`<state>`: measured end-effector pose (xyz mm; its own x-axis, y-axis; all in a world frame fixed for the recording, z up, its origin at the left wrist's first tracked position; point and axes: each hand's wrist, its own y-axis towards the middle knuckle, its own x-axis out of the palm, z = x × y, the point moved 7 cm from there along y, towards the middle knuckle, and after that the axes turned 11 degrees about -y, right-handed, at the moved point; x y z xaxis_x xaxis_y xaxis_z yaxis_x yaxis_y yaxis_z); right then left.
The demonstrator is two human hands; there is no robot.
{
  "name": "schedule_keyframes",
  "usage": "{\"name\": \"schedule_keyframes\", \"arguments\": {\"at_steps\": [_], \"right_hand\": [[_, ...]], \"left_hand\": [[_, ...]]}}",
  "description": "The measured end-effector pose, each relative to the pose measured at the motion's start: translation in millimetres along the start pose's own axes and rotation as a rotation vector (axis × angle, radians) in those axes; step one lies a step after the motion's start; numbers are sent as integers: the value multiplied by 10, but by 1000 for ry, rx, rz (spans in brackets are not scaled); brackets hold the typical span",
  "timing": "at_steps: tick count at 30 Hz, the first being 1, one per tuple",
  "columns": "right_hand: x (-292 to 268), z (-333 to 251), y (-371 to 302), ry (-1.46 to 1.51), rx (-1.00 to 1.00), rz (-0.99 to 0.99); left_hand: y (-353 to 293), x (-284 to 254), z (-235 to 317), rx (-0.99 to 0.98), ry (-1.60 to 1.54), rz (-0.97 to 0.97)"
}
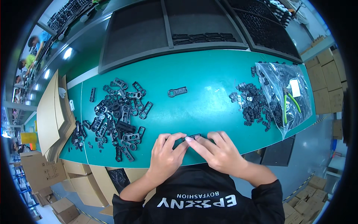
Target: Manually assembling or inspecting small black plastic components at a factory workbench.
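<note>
At the table's near edge, my left hand (166, 155) and my right hand (222, 154) meet over a black plastic part (194, 135). Both hands are closed, with fingertips and thumbs pinching it; most of it is hidden behind the fingers. A single black plastic piece with a ring-shaped end (177, 92) lies farther out on the green tabletop (209, 72). To the left spreads a heap of similar long black pieces with openings (112, 115). On the right is a pile of small black plastic parts (253, 102).
A clear plastic bag (302, 99) lies at the right end, with green-handled pliers (285, 108) on it. Black divided trays (134, 33) stand along the far edge. Cardboard sheets (50, 112) lean at the left. Cartons (324, 74) and other people (37, 41) are beyond.
</note>
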<state>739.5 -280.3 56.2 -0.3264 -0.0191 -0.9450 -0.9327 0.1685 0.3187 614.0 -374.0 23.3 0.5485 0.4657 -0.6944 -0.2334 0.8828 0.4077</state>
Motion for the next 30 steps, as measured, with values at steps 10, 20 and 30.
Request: {"name": "schedule_keyframes", "arguments": {"at_steps": [10,20,30], "right_hand": [[-412,1517,160,106,502,183],[-73,1580,176,149,474,-18],[-84,1299,2,200,426,132]], "left_hand": [[740,-145,-274,39,193,-141],[899,-599,-472,14,289,-88],[698,-973,-842,-99,538,-53]]}}
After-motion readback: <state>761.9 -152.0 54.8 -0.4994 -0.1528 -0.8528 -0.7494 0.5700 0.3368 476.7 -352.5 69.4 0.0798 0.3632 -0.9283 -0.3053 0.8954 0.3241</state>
